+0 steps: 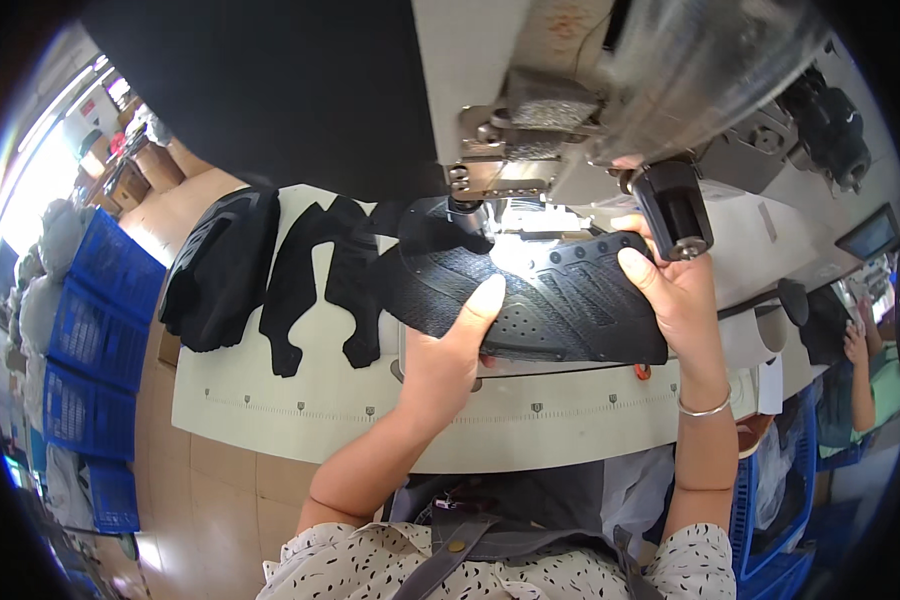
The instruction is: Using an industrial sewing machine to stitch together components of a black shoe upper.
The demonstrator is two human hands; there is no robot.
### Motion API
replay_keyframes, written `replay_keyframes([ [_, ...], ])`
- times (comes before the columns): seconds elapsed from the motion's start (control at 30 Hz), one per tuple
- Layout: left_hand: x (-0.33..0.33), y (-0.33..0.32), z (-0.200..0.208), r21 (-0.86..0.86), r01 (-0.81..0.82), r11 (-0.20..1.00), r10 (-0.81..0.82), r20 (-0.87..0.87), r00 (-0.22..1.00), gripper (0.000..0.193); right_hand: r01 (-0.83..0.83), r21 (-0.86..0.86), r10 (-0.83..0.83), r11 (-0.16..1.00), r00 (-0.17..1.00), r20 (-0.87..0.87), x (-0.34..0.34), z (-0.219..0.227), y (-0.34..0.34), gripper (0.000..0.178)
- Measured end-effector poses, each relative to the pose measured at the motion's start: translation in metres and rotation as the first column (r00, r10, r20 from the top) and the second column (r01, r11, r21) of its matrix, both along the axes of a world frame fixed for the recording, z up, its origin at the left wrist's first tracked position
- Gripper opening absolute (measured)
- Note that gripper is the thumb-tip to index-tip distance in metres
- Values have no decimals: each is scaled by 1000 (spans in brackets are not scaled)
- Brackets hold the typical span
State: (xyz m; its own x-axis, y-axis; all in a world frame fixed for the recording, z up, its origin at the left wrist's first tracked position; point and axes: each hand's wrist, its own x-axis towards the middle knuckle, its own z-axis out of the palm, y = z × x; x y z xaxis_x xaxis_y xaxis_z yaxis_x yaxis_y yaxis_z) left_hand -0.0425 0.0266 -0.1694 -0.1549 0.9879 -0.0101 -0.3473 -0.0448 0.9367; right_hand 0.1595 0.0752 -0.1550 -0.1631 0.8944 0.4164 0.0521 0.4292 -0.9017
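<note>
A black shoe upper (560, 310) with eyelets and perforations lies under the lit head of a sewing machine (515, 130). My left hand (455, 340) grips its near left edge, thumb on top and fingers underneath. At its right end, my right hand (675, 295) pinches the upper near the eyelet row, with the thumb on top. The upper's far left part reaches the machine's metal foot (470, 220). Bright lamp glare washes out the spot at the needle, so the stitching there cannot be made out.
Left on the white table (270, 410) lie flat black cut pieces (295, 285) and a stack of black uppers (220, 270). Blue crates (95, 300) line the floor at left; another blue crate (775, 500) stands at right. A co-worker's hand (855, 342) shows far right.
</note>
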Motion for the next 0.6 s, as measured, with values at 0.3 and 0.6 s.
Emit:
replay_keyframes([
  [0.3,-14,9,1,44,70,997,-67,-70,995,19,-34,-58,31,998,998,-48,-2,-5,-9,23],
  [0.6,-13,10,-6,95,48,994,-43,-63,997,18,-56,-127,48,990,997,-65,0,-10,-16,25],
])
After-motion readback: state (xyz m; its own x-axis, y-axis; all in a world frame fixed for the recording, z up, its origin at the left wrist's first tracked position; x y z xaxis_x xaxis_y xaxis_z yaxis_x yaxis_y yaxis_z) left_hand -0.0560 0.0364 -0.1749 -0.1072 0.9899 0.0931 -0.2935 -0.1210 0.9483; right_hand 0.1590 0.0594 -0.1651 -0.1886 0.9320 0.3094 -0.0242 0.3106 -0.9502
